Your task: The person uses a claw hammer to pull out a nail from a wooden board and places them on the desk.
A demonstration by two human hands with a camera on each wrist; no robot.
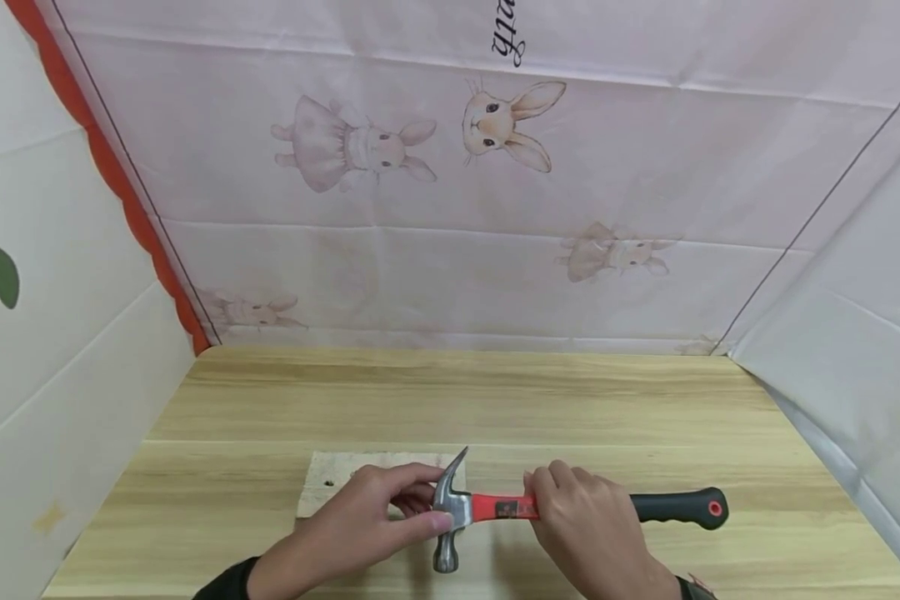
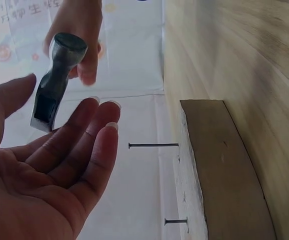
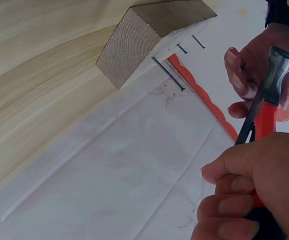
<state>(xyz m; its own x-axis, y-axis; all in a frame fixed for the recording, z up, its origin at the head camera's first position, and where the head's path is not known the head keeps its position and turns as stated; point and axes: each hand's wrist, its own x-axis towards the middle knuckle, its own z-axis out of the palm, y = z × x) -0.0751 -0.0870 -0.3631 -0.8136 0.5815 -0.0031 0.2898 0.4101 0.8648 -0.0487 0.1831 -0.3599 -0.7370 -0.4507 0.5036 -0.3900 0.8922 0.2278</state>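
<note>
In the head view, the right hand (image 1: 588,523) grips the hammer (image 1: 489,507) mid-handle, its metal head beside the left hand (image 1: 367,518). The left wrist view shows left fingers loosely open by that head; the right wrist view, right fingers wrapped round the handle, apart from the wooden block (image 3: 172,16).
</note>
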